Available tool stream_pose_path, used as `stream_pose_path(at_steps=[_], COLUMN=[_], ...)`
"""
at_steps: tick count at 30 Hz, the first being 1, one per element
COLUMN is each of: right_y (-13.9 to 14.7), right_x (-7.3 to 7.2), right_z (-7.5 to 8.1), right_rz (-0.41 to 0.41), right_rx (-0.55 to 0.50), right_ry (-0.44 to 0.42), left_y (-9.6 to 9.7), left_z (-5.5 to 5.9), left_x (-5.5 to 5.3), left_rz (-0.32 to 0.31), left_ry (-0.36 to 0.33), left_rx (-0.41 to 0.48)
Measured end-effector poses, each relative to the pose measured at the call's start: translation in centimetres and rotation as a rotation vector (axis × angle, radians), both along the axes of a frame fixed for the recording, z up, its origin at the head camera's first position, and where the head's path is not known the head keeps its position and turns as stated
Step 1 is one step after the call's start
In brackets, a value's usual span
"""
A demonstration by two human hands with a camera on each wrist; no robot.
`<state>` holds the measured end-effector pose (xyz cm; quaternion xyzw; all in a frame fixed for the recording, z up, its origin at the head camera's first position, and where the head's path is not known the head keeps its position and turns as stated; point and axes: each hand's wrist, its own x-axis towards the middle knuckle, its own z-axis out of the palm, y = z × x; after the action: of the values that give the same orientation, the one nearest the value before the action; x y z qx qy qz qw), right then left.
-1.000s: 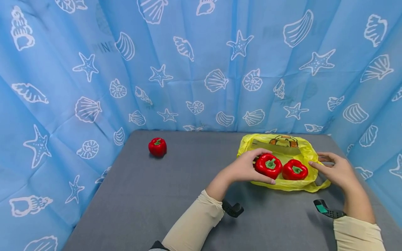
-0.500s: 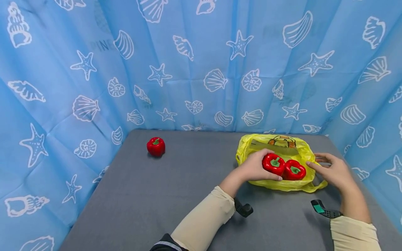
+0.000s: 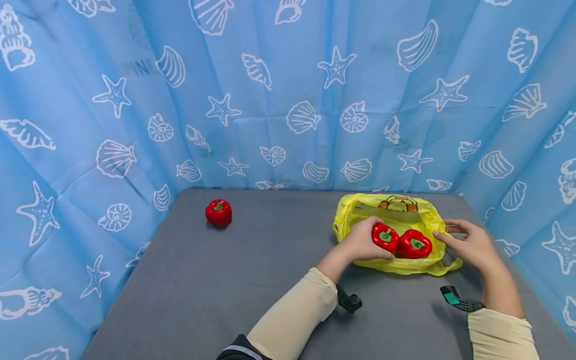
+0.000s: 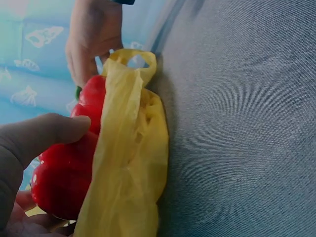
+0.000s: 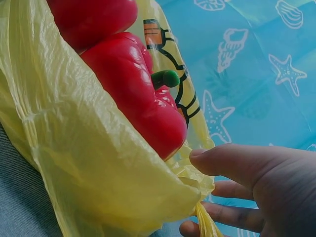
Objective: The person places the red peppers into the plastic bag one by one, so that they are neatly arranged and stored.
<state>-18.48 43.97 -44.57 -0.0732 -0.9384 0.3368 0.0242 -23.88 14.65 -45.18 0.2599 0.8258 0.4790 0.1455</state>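
Observation:
My left hand [image 3: 362,242] grips a red bell pepper [image 3: 385,236] with a green stem, thumb on its near side, at the mouth of a yellow plastic bag [image 3: 405,266]. A second red bell pepper [image 3: 415,244] sits in the bag, right beside the held one. In the right wrist view this second pepper [image 5: 133,89] leans against the bag wall. At the bag's right edge my right hand [image 3: 470,245] pinches the plastic by its handle, thumb inside and fingers outside. The left wrist view shows my left thumb [image 4: 64,128] pressing the pepper; its fingers are partly hidden.
Another red bell pepper [image 3: 218,213] stands alone at the back left of the grey table [image 3: 270,240]. A blue curtain [image 3: 288,100] with white shells and starfish hangs around the table's back and sides.
My left hand has moved right with the pepper, closing the gap to the pepper in the bag. My right hand stays at the bag's edge. The head view has shifted slightly.

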Motion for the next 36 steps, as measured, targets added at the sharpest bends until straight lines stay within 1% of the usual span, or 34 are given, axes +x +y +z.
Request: stream_pose_path(at_steps=[4, 10, 15, 23, 32, 36], right_y=[0.0, -0.1, -0.2, -0.2, -0.4, -0.3], right_x=[-0.1, 0.1, 0.1, 0.0, 0.2, 0.3], right_z=[0.0, 0.1, 0.1, 0.1, 0.3, 0.3], right_rz=[0.003, 0.005, 0.004, 0.005, 0.013, 0.010], right_rx=[0.001, 0.005, 0.001, -0.007, -0.011, -0.009], right_ry=[0.004, 0.009, -0.006, -0.011, -0.011, -0.015], left_y=[0.2, 0.6, 0.8, 1.0, 1.3, 1.2], left_z=[-0.4, -1.0, -1.4, -1.0, -1.2, -1.1], left_x=[0.0, -0.1, -0.2, -0.1, -0.1, 0.0], left_rz=[0.013, 0.034, 0.045, 0.060, 0.065, 0.069], left_ry=[0.004, -0.016, -0.030, 0.002, 0.019, 0.027], left_rx=[-0.001, 0.002, 0.002, -0.038, -0.064, -0.080])
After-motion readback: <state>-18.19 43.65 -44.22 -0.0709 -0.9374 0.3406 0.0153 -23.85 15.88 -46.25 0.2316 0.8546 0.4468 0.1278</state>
